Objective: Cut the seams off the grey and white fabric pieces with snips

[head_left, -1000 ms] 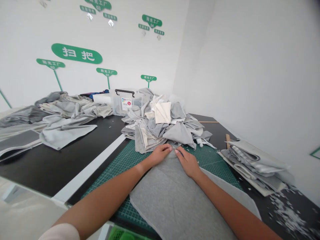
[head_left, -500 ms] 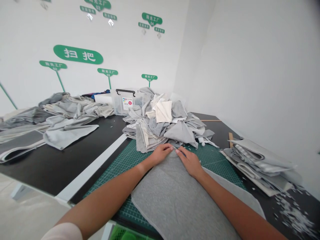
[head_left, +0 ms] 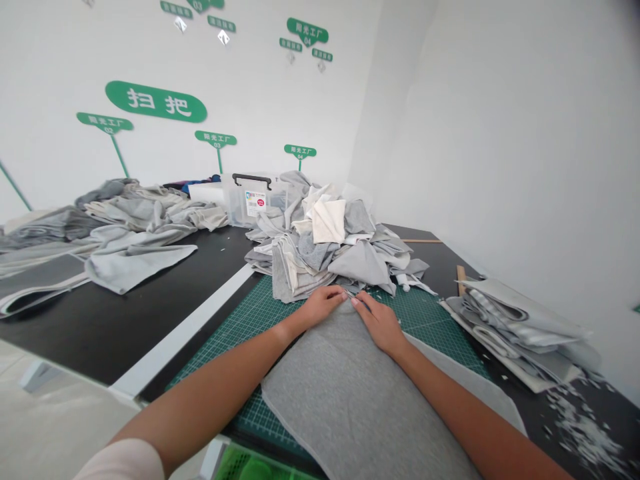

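Note:
A large grey cloth (head_left: 350,393) lies spread on the green cutting mat (head_left: 240,327) in front of me. My left hand (head_left: 320,305) rests on its far edge, fingers lying along the fabric and slightly bent. My right hand (head_left: 381,325) lies flat on the cloth beside it, fingers stretched out. The fingertips of both hands almost meet at the cloth's far tip. Just beyond them rises a heap of grey and cream fabric pieces (head_left: 330,247).
A stack of folded grey pieces (head_left: 520,323) sits at the right, with white scraps (head_left: 580,427) near it. More grey cloth (head_left: 125,227) is piled at the left on the black table (head_left: 125,320). A clear plastic box (head_left: 250,200) stands by the wall.
Both hands stay where they were on the cloth's far tip. Only the camera has shifted slightly.

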Motion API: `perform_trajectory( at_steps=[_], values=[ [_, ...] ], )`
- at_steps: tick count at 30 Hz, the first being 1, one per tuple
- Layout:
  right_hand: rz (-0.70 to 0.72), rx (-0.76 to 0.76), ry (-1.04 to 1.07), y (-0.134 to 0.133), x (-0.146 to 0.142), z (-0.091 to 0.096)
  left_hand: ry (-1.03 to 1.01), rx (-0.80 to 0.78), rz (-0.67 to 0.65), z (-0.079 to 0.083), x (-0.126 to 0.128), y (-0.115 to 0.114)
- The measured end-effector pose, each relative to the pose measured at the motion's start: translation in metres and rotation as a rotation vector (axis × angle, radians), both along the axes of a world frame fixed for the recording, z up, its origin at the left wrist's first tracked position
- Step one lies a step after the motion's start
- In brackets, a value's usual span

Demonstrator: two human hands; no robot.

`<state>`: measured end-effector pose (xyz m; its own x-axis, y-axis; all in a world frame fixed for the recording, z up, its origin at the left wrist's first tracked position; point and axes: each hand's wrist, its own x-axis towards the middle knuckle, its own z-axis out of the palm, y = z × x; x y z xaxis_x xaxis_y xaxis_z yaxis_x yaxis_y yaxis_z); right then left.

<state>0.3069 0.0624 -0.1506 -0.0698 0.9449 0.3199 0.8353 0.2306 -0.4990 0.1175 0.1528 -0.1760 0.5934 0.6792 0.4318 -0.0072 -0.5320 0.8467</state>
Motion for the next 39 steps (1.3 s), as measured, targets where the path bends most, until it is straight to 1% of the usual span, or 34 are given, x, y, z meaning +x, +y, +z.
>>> perform_trajectory(
  at_steps=[12,22,24,30,32,35,39],
  values=[
    [0.039,-0.010,0.007,0.000,0.002,0.000,-0.007,-0.044,-0.008,0.001,0.000,-0.001],
    [0.064,0.025,0.033,-0.004,-0.002,0.004,0.026,-0.117,-0.019,0.001,0.000,-0.003],
    [0.064,0.040,0.043,-0.005,-0.003,0.004,0.025,-0.112,-0.032,0.002,0.001,-0.004],
    [-0.005,0.074,0.097,-0.002,-0.002,0.005,-0.017,-0.114,-0.043,0.004,-0.001,-0.005],
    [-0.006,0.072,0.110,0.001,-0.002,0.005,-0.023,-0.089,-0.038,0.004,0.000,-0.004],
    [0.013,0.065,0.115,0.004,-0.003,0.005,-0.008,-0.032,-0.013,0.003,0.001,-0.004],
    [0.020,0.063,0.109,0.006,-0.001,0.010,0.040,-0.023,0.049,0.005,-0.001,-0.007]
  ],
)
